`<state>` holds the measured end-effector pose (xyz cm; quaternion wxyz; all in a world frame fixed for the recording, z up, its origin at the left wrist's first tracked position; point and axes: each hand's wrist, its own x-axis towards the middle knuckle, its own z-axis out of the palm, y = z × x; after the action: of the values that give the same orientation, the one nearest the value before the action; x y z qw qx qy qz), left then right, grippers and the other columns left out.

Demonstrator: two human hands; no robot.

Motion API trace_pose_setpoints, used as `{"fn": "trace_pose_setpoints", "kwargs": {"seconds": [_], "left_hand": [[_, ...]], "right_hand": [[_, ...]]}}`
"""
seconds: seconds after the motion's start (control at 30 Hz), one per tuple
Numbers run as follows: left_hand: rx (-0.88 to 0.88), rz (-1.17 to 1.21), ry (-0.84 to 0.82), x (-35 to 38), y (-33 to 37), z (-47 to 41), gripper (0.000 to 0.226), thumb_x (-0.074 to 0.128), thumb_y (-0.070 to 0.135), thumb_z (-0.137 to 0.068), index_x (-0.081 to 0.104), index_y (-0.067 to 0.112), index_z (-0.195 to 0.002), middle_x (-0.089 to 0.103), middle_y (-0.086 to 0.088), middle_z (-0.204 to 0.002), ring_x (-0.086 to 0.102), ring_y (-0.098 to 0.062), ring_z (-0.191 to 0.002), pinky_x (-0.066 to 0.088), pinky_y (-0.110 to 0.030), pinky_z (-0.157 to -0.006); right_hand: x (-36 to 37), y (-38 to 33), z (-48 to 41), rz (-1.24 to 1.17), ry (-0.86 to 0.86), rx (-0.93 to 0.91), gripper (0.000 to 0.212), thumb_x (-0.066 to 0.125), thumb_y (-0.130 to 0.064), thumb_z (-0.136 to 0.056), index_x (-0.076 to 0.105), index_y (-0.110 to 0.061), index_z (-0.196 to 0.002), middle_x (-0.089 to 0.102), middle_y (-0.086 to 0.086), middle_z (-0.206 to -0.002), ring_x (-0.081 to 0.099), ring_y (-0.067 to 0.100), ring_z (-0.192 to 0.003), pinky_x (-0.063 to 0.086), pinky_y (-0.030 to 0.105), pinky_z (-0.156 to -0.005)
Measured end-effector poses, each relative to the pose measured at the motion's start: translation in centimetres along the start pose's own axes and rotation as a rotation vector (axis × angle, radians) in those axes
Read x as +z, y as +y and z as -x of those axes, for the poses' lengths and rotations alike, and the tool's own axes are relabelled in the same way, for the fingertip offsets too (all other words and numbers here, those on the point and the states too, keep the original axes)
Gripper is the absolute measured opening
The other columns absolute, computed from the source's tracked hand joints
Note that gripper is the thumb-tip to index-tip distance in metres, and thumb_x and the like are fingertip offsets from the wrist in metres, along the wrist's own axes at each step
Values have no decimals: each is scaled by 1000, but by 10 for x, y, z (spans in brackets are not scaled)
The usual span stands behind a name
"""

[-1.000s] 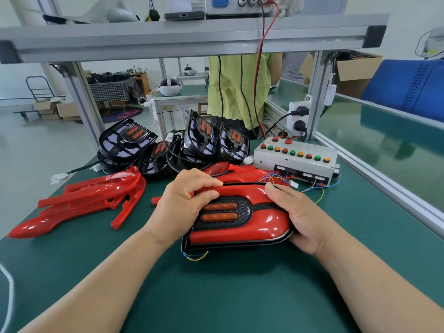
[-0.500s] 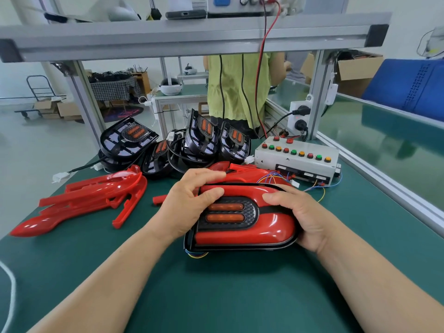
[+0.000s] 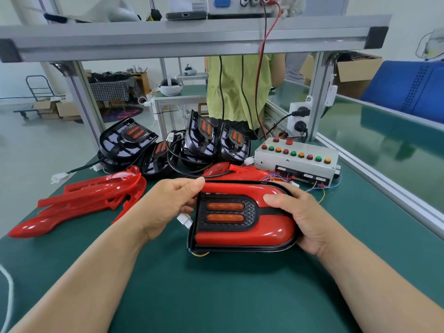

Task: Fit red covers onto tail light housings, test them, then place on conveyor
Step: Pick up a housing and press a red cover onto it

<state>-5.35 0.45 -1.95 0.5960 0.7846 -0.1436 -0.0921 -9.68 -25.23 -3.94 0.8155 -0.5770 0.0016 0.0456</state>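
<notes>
A tail light (image 3: 242,217) with its red cover fitted over the black housing and two orange lenses is lifted and tilted toward me above the green bench. My right hand (image 3: 302,217) grips its right end, thumb on the red cover. My left hand (image 3: 168,203) pinches the upper left corner of the housing. A white connector (image 3: 184,221) hangs at the light's left edge. Loose red covers (image 3: 79,203) lie to the left. Several bare black housings (image 3: 173,145) are piled behind.
A grey test box (image 3: 296,162) with coloured buttons and loose wires sits at the back right. The green conveyor (image 3: 384,140) runs along the right behind an aluminium rail. A person in a green shirt (image 3: 237,90) stands beyond the bench. An aluminium frame beam (image 3: 192,37) crosses overhead.
The tail light has come up off the bench and tilted toward me. My left hand slid off the top of the lens area to the upper left corner, uncovering the white connector.
</notes>
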Motion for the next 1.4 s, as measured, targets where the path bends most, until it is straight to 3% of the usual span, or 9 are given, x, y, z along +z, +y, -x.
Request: {"fn": "trace_pose_setpoints", "kwargs": {"seconds": [0.13,0.2,0.33,0.63,0.9,1.2,1.4], "left_hand": [[-25,97,-83,-1,1,1,53,58,53,-82,74,11,-110,73,-8,-114,68,-26,-105,54,-30,-85],[-59,172,-123,0,1,1,48,55,47,-88,73,10,-113,72,-9,-118,67,-24,-109,55,-30,-88],[-133,371,-168,6,2,1,47,51,37,-95,65,4,-126,66,-17,-127,57,-38,-124,45,-52,-106],[-165,496,-117,17,4,1,45,52,26,-93,62,-1,-127,66,-23,-125,60,-39,-120,51,-53,-98],[-197,542,-130,22,6,3,44,53,26,-93,63,-2,-125,67,-23,-121,64,-38,-114,57,-49,-89],[-231,584,-135,17,5,3,44,55,26,-91,64,-1,-125,67,-24,-121,66,-38,-110,60,-46,-81],[-233,611,-134,19,4,3,44,55,25,-91,62,0,-127,66,-24,-123,66,-38,-112,59,-48,-84]], "right_hand": [[-2,2,-2,25,-17,-5,47,83,-7,-60,75,-20,-104,74,19,-104,73,32,-82,61,46,-72],[-2,3,-3,22,-26,-9,42,79,-13,-63,75,-21,-105,74,18,-105,73,32,-83,60,45,-71],[-3,4,-4,7,-37,-3,42,78,-13,-64,75,-20,-106,74,18,-106,73,32,-84,60,43,-70],[-2,6,-5,-8,-38,16,44,87,-18,-65,75,-19,-108,74,18,-109,73,32,-88,60,45,-73],[-1,5,-4,-20,-24,59,52,80,-22,-66,71,-16,-117,73,19,-113,71,36,-95,60,49,-80],[-3,4,-3,-49,-117,55,38,72,-24,-77,74,-17,-114,71,16,-118,72,30,-100,60,41,-79],[0,6,-4,-42,-56,61,44,72,-21,-75,71,-11,-118,70,21,-117,69,36,-100,58,51,-88]]}}
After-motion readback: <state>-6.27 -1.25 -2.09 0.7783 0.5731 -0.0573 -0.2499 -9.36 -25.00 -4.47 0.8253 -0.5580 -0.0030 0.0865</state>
